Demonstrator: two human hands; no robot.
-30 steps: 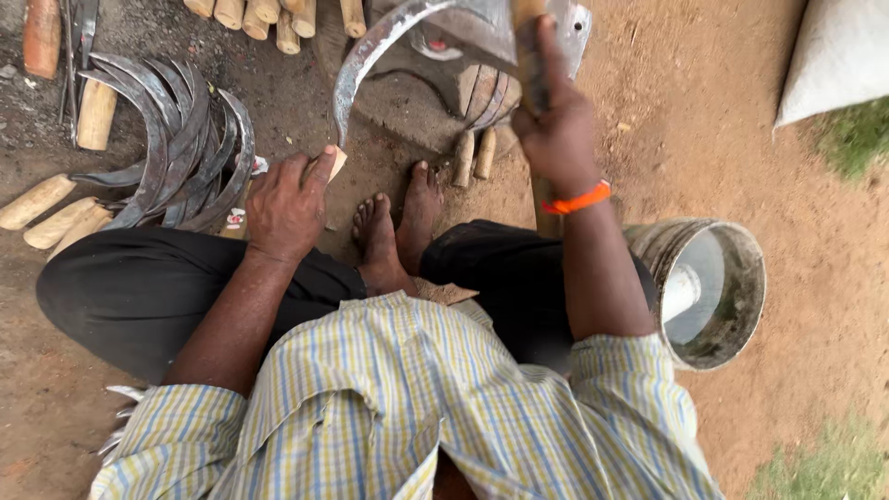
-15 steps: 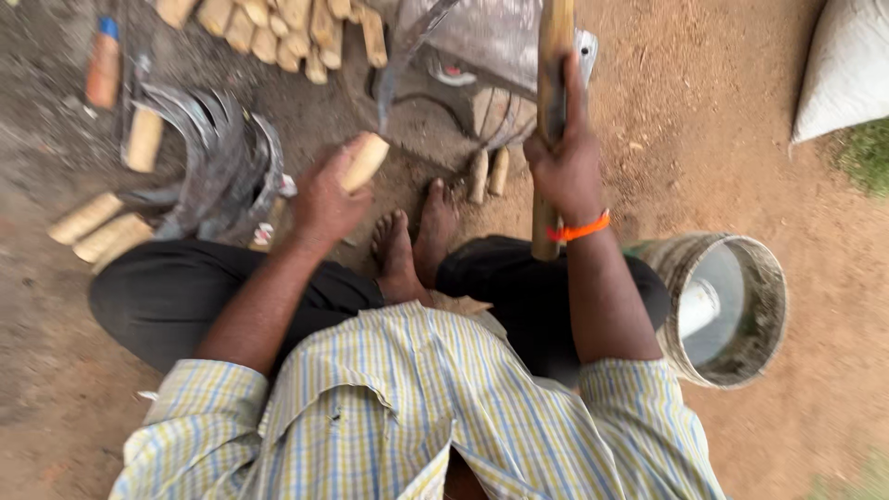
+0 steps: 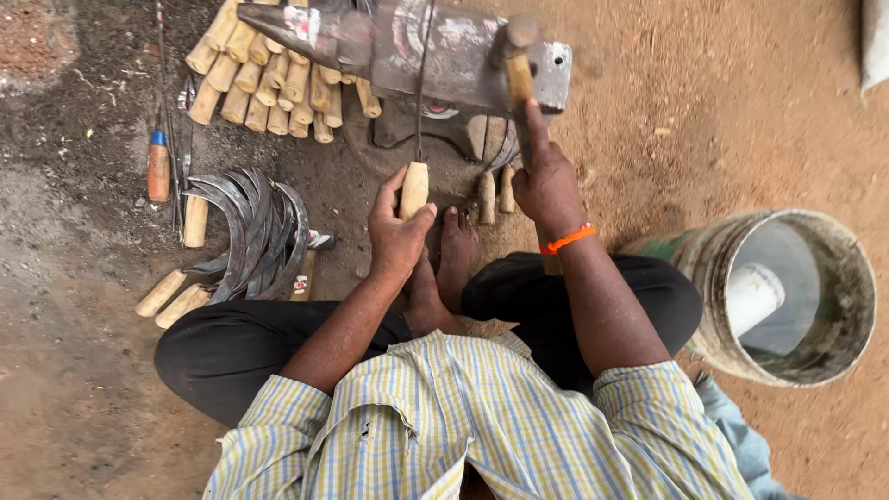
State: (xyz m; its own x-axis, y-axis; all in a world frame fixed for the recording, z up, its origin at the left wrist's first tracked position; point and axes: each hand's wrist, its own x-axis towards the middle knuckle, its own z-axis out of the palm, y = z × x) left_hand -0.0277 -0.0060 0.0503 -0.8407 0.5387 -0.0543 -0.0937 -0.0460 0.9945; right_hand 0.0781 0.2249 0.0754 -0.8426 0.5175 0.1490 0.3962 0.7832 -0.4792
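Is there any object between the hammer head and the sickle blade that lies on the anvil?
Nothing visible stands between them. The right hand holds the hammer with its head over the anvil. The left hand holds the sickle by its wooden handle, its thin blade crossing the anvil left of the hammer.

Location type: open-air blacksmith workshop on bare earth. Indicators: a steel anvil (image 3: 444,56) stands directly on the dirt ground (image 3: 741,120), with dark soot-stained soil to one side. A row of cut wooden handles (image 3: 269,79) lies beside the anvil. A stack of curved sickle blades (image 3: 255,231) with fitted handles rests on the ground nearby. A worn metal bucket (image 3: 787,296) holding water stands near the seated person. Loose hand tools (image 3: 159,167) lie on the soil.
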